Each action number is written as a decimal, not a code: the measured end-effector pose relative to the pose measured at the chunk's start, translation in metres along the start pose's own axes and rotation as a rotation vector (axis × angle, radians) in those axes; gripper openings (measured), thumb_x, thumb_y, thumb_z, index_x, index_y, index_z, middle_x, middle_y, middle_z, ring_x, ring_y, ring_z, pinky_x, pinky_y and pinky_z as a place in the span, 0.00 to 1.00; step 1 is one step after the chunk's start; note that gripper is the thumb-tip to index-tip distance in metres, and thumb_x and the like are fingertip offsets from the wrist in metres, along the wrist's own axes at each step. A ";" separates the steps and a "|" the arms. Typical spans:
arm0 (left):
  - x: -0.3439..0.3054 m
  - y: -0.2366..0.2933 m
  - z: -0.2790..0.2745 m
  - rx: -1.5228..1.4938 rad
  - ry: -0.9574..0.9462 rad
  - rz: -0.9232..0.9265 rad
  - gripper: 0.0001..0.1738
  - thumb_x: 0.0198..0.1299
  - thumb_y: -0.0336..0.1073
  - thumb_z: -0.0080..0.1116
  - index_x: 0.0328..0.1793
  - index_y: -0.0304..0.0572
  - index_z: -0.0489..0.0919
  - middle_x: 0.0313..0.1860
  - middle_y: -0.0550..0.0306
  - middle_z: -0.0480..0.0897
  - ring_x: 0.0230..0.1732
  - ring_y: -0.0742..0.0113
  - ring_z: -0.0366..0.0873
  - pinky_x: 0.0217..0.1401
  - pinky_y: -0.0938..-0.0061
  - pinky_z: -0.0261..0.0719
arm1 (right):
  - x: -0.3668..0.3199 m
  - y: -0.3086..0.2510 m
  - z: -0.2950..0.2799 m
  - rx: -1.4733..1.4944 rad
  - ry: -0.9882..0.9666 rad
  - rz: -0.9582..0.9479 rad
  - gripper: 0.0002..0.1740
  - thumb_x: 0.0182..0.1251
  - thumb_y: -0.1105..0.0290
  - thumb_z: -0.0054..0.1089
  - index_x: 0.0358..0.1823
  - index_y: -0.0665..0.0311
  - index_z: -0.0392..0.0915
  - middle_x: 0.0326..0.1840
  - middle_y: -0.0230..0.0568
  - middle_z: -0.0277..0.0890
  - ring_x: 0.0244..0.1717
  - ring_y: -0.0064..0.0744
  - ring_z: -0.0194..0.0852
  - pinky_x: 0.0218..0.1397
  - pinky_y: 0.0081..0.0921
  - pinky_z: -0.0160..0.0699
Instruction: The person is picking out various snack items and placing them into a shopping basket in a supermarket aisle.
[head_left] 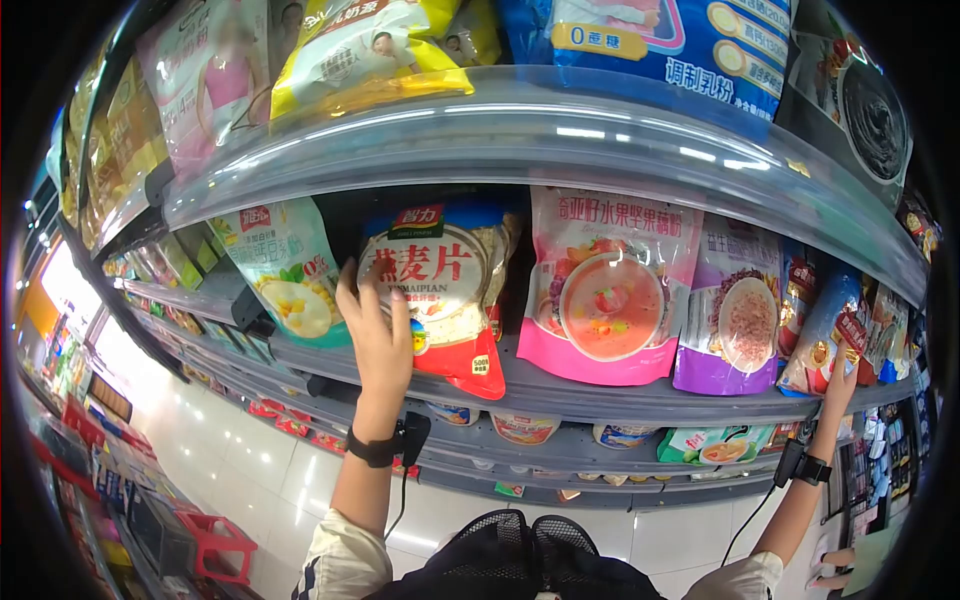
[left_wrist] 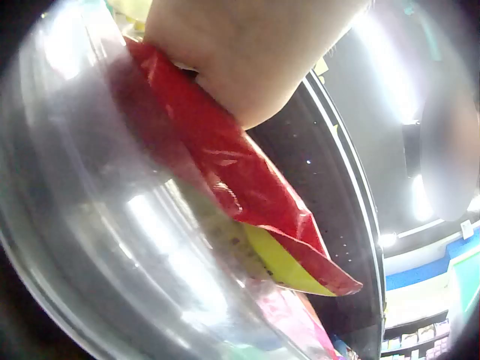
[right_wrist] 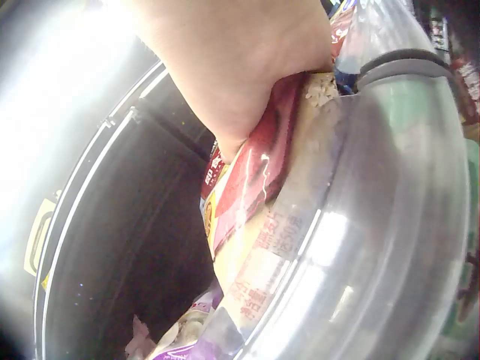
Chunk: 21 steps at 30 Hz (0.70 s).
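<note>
On shelf (head_left: 600, 403): oat bag (head_left: 450, 290), touched by left hand (head_left: 382, 335), unclenched; near shelf's right end, smaller blue-topped bag (head_left: 822, 335), touched by right hand (head_left: 840, 382), can't tell grip. Could slide off shelf if tugged by slick film.

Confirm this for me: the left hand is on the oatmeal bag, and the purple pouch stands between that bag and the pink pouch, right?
No, that order is off: the head view shows the pink pouch between the oatmeal bag and the purple pouch. The left hand is on the bag, as you say.
</note>
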<state>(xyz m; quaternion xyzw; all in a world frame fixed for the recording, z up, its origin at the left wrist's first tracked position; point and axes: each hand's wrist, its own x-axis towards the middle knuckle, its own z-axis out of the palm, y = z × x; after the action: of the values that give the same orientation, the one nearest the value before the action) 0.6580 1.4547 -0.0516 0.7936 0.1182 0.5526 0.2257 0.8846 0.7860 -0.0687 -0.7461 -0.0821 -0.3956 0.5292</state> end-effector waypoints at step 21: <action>-0.029 0.022 -0.011 0.097 -0.447 0.233 0.62 0.34 0.53 0.73 0.76 0.40 0.54 0.77 0.35 0.47 0.75 0.36 0.47 0.73 0.47 0.46 | -0.008 -0.004 0.005 -0.071 0.063 0.052 0.26 0.72 0.55 0.53 0.55 0.75 0.73 0.49 0.41 0.77 0.47 0.25 0.75 0.51 0.22 0.72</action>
<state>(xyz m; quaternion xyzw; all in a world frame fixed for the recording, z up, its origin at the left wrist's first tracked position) 0.6358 1.4260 -0.0615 0.9141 -0.0007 0.3795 0.1426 0.8798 0.7942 -0.0721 -0.7536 -0.0317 -0.4078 0.5147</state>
